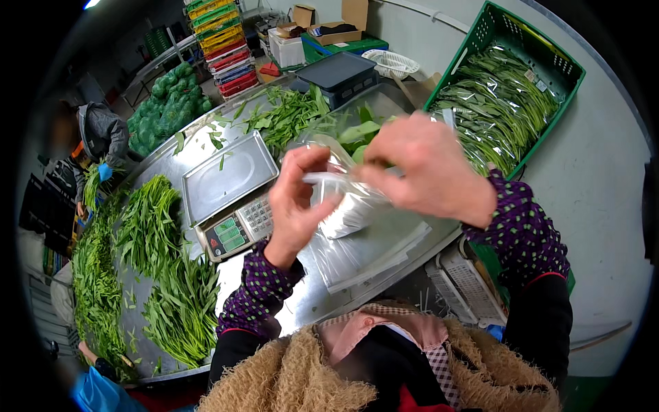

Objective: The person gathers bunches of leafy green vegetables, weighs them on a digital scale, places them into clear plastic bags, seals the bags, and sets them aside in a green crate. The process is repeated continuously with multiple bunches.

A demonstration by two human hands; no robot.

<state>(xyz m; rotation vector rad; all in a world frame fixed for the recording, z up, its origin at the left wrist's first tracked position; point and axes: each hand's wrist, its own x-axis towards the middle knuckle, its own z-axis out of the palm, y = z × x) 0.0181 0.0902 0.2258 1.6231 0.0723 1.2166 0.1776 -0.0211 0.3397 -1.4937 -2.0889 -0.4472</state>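
Observation:
Both my hands are raised over the steel table. My left hand (301,203) holds the folded edge of a clear plastic bag (345,208) between thumb and fingers. The fingers of my right hand (425,167), blurred, pinch the same bag from the other side. Broad green leaves (360,133) show behind my hands, seemingly inside clear plastic; how far they reach is hidden. Beneath the bag, flat clear plastic bags (370,262) lie on the table. To the left of my left hand stands a weighing scale (231,234) with a bare steel pan (230,177).
Bunches of leafy greens (175,304) cover the table's left side. Loose leaves (285,113) lie beyond the pan, near a dark scale (337,77). A green crate (564,90) of bagged greens stands at right. A co-worker (103,134) holds greens at far left.

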